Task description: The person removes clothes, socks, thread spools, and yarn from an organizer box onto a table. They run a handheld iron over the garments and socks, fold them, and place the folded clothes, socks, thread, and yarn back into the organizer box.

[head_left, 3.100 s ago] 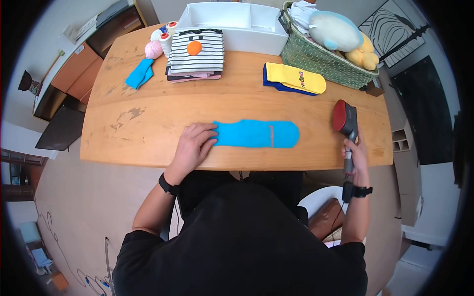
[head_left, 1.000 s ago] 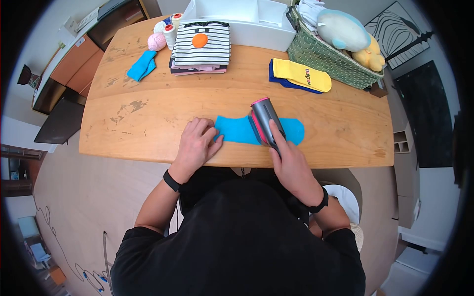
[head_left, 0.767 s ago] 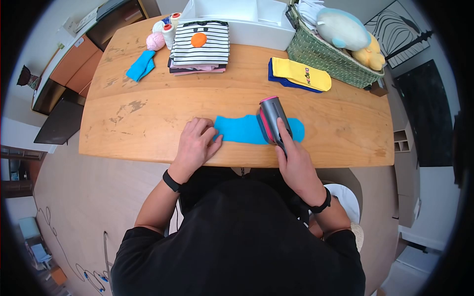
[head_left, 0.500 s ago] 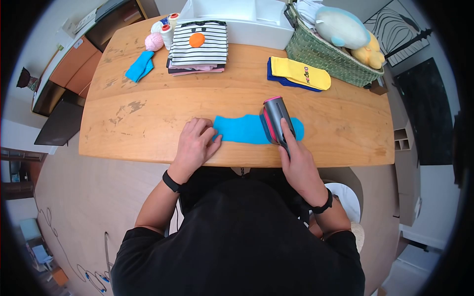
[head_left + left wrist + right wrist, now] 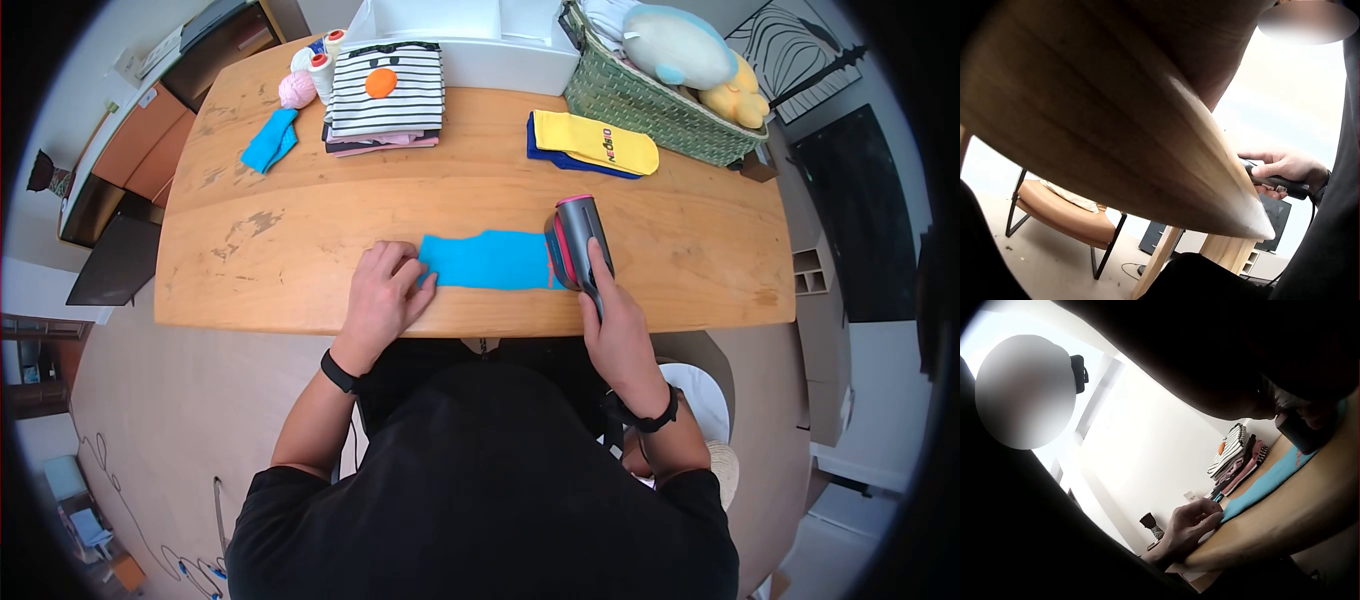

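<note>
In the head view a blue sock (image 5: 485, 260) lies flat near the table's front edge. My left hand (image 5: 385, 295) holds its left end between bent fingers and thumb; the right wrist view shows this hand (image 5: 1188, 531) at the end of the sock (image 5: 1266, 487) too. My right hand (image 5: 622, 340) grips the handle of a grey and pink handheld iron (image 5: 582, 235), index finger stretched along it. The iron's face is on the sock's right end and hides it. In the left wrist view my right hand (image 5: 1288, 169) is round the dark handle.
On the wooden table (image 5: 350, 210), a small blue sock (image 5: 270, 142), yarn (image 5: 297, 90) and folded striped clothes (image 5: 385, 105) are at back left. Yellow and navy socks (image 5: 600, 145) lie back right. A white box (image 5: 480, 50) and a green basket (image 5: 660, 115) with plush toys line the back.
The iron, first held up over the table's right side, came down onto the sock's middle and has slid right to its right end. My left hand has stayed at the left end.
</note>
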The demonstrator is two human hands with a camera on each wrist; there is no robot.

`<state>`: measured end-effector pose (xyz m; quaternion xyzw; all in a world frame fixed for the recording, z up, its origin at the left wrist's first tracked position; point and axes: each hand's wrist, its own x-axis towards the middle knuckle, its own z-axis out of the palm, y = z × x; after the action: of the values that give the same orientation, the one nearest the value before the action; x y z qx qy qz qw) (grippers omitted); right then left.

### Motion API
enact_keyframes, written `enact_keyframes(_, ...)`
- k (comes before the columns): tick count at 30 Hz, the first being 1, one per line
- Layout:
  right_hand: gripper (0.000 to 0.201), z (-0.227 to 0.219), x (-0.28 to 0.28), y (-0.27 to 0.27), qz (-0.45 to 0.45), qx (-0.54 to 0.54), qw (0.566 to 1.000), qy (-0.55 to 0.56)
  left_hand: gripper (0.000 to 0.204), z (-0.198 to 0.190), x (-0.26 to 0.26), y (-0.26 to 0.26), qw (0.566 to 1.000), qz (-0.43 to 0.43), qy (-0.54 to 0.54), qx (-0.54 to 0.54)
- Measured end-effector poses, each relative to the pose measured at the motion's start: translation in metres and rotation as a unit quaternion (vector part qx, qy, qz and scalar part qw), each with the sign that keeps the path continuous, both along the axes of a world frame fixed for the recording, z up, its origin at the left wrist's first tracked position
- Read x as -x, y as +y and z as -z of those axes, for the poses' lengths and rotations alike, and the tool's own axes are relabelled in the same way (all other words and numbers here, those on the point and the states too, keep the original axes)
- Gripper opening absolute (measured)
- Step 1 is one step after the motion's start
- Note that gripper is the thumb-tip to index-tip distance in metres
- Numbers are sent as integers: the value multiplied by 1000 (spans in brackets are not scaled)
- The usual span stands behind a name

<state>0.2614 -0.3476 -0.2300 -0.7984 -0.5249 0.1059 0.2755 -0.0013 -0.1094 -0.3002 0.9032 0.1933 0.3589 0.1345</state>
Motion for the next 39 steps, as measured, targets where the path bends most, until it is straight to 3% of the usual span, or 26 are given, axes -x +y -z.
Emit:
enact_keyframes(13, 83, 1, -15, -12, -6, -23, 1000, 11, 20, -1, 0, 0, 1000, 0, 9, 3)
enact_keyframes(15, 82, -2, -18, -13, 50, 8, 998, 23, 20, -1, 1, 1, 1000, -1, 10, 2)
enact_keyframes(21, 77, -7, -28, -23, 75, 19, 996, 34, 20, -1, -1, 0, 1000, -1, 10, 3)
enact_keyframes(23, 76, -5, -46, -27, 94, 40, 994, 50, 21, 0, 0, -1, 1000, -7, 13, 5)
enact_keyframes(25, 76, 8, -72, -35, 110, -18, 993, 49, 21, -1, 0, 1, 1000, -1, 9, 6)
enact_keyframes(27, 84, -3, -107, -45, 144, -25, 942, 303, 20, -1, 1, 0, 1000, -2, 10, 6)
enact_keyframes(29, 94, -2, -143, -60, 156, -28, 933, 325, 20, -1, 0, 0, 1000, 0, 9, 5)
enact_keyframes(31, 92, 6, -174, -69, 175, -44, 926, 331, 19, 1, 0, -1, 1000, -9, 13, 4)
enact_keyframes(33, 78, 34, -212, -83, 228, -100, 931, 266, 20, 3, -1, -1, 1000, -8, 12, 2)
enact_keyframes(34, 57, 41, -227, -89, 243, -116, 937, 224, 21, 3, -1, 0, 1000, -8, 12, 0)
enact_keyframes(39, 37, 46, -289, -118, 263, -98, 939, 198, 20, 1, -2, -1, 1000, -8, 14, 0)
